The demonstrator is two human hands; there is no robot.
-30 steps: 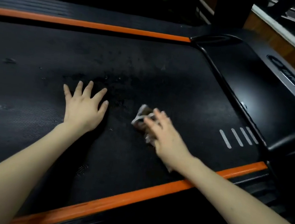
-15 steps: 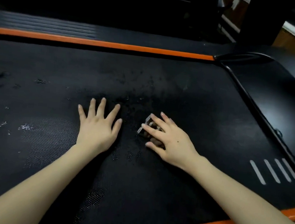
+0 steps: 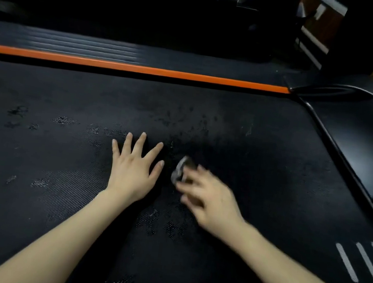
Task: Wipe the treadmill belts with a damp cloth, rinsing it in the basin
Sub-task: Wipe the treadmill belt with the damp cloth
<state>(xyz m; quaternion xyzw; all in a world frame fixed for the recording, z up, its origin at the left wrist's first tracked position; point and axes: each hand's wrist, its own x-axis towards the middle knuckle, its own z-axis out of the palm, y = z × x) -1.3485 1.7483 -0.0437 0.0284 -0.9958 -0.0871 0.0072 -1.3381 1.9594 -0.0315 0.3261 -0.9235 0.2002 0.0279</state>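
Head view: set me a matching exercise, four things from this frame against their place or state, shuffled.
Things:
1. left hand
2. right hand
3. cloth
4. orange stripe

Places or states:
a. runs along the far edge of the belt
b. flat on the belt, fingers spread
c. crumpled and grey, on the belt
d. blurred, holds the cloth

Pairs: 1-b, 2-d, 3-c, 4-a.

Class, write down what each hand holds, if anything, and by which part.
The right hand grips a small crumpled grey cloth by its near end, against the black treadmill belt. The left hand lies flat, holding nothing.
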